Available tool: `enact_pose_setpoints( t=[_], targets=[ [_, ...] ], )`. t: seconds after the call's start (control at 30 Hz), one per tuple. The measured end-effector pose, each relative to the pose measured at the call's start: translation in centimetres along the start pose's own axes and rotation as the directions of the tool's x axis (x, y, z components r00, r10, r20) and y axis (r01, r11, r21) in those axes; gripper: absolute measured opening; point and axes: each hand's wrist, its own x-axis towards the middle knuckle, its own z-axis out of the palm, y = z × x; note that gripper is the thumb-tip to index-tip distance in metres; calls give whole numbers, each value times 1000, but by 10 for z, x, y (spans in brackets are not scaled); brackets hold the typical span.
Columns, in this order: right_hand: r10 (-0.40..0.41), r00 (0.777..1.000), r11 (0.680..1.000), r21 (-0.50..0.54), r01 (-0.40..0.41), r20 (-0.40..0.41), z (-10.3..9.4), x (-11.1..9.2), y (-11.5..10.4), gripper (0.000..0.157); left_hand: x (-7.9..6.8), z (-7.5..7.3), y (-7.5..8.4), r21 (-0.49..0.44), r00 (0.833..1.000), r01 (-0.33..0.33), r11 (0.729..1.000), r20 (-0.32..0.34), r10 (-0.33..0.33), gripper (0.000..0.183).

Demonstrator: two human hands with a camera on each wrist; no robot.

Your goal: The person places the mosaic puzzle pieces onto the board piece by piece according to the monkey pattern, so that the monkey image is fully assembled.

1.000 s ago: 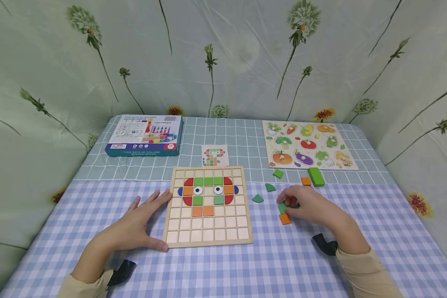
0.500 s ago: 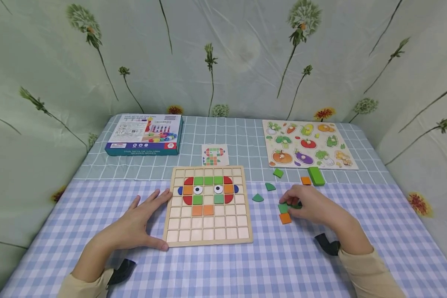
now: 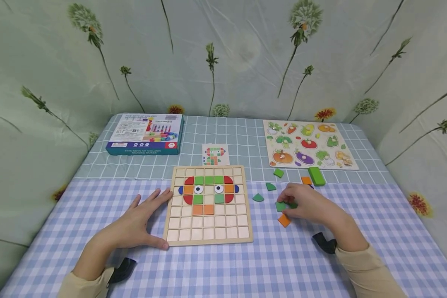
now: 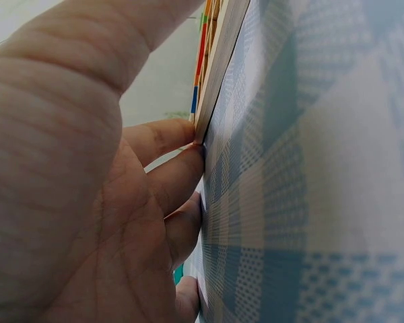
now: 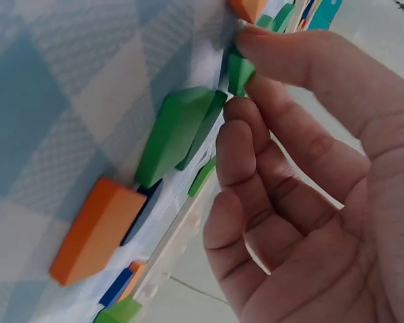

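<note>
My right hand [image 3: 308, 203] pinches a green square tile [image 5: 240, 73] between thumb and index finger, low over the checked cloth. Just below that tile in the head view lies an orange square tile [image 3: 284, 220]. More green tiles [image 5: 175, 131] sit under the curled other fingers, partly hidden in the head view. My left hand [image 3: 138, 225] is spread along the left side of a wooden grid board [image 3: 208, 241], fingertips and thumb against its frame. Red, green, orange and blue pieces with two eye discs form a face in the board's upper cells; two orange squares [image 3: 203, 210] sit below.
A small pattern card [image 3: 215, 154] lies behind the board. Green quarter-round tiles [image 3: 258, 198], a green square [image 3: 278, 173] and a green block [image 3: 316, 176] lie to the right. A vegetable puzzle [image 3: 309, 145] and a boxed set [image 3: 145, 134] are at the back.
The green tile at my right fingertips has shifted slightly left and away from me. The orange tile below it has turned. My left hand stays at the board.
</note>
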Motion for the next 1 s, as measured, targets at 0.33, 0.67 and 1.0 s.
enact_pose_setpoints(
  t=[0.33,0.67,1.0],
  targets=[
    [-105,994,994,-29,105,-14,-2,19,-33,18,0,-1,0,-2,1000,-7,1000,3,7,138],
    [-264,964,963,-50,265,9,11,45,-84,19,0,-1,0,-6,1000,-14,1000,-1,14,137],
    [-363,930,921,-126,368,60,32,74,-127,21,-2,-1,-1,-1,999,-35,999,-4,35,137]
  ],
)
